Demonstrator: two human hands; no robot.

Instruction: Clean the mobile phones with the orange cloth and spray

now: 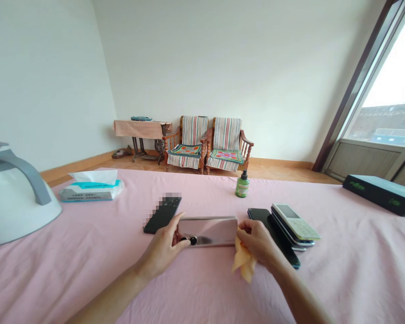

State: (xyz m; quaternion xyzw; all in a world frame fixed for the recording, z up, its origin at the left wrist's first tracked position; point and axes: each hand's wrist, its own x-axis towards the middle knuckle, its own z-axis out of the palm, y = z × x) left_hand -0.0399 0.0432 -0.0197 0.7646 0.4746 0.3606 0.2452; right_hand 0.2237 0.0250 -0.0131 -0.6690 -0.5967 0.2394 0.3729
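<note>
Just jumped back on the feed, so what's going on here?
A person's left hand grips one end of a shiny pinkish phone, its back facing the camera. The right hand pinches a yellow cloth at the other end. A dark phone lies beyond the left hand; a stack of phones sits to the right. A green bottle stands farther back.
</note>
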